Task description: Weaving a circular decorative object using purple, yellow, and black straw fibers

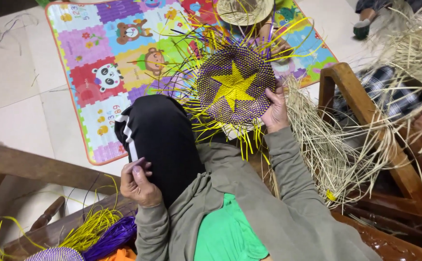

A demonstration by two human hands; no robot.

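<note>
My right hand point(275, 112) grips the right rim of a round woven mat point(235, 89), purple with a yellow star in the middle. Loose yellow and purple strips stick out all around its edge. The mat rests past my raised knee in black trousers point(160, 140). My left hand point(140, 184) lies against that knee with its fingers curled, and it seems to pinch a thin pale strip at the fingertips. My grey sleeves and green top fill the lower middle.
A colourful animal play mat point(104, 63) covers the tiled floor. Another person in a straw hat point(245, 10) sits beyond the woven mat. Dry straw point(332, 145) drapes over a wooden chair arm point(361, 104). Yellow and purple strip bundles point(100, 232) lie at lower left.
</note>
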